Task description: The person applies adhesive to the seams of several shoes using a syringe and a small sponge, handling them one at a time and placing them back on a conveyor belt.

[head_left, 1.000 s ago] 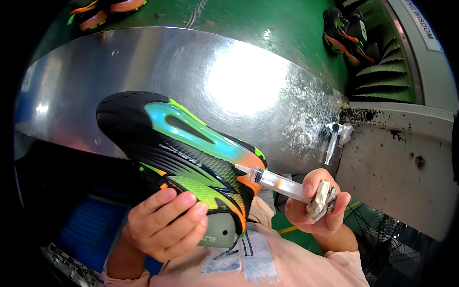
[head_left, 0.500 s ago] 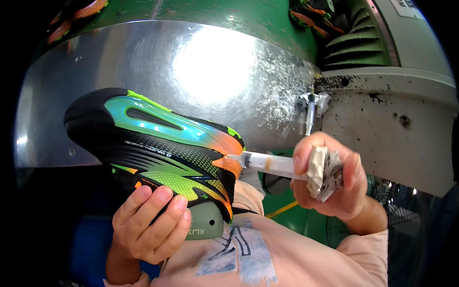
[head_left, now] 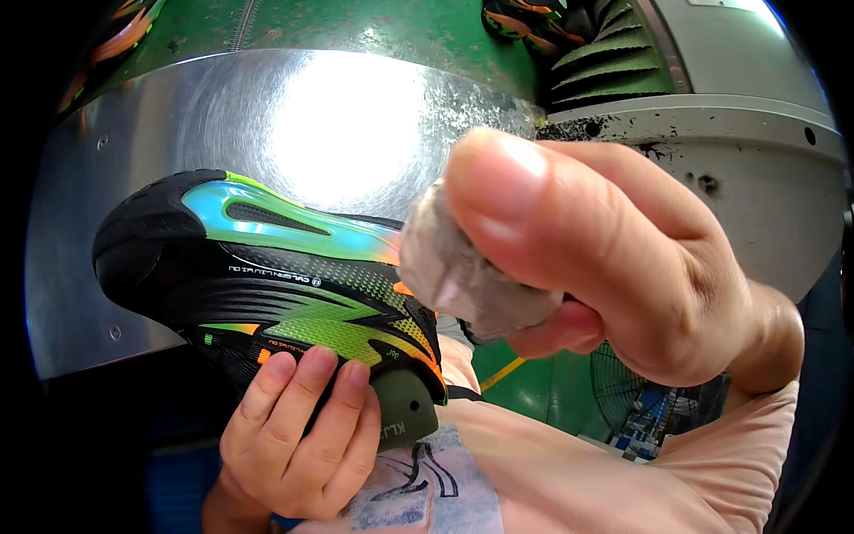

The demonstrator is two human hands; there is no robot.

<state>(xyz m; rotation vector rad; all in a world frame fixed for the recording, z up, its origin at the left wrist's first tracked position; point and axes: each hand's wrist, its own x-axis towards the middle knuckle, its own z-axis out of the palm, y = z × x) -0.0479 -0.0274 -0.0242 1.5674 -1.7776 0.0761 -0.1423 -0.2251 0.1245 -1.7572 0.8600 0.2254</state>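
A black sports shoe (head_left: 338,289) with green, blue and orange parts lies on its side, sole edge up. It is fitted on a dark green shoe last (head_left: 400,414), whose end sticks out at the opening. The fingers of my left hand (head_left: 298,436) are closed round the shoe's lower side near the collar. Close to the camera, my right hand (head_left: 614,258) pinches a crumpled greyish wad (head_left: 471,276) between thumb and fingers. That wad covers the shoe's heel. No syringe shows; the wad or hand may hide it.
A shiny metal plate (head_left: 213,116) lies beneath and beyond the shoe. Behind it runs a green belt (head_left: 356,27) with more shoes (head_left: 534,22). A grey machine housing (head_left: 765,169) and dark strip curtain (head_left: 605,58) stand at right. A fan (head_left: 614,392) is below.
My right hand has come up toward the camera with the wad, and the syringe barrel at the heel has gone from sight. The shoe and left hand stay together, barely shifted.
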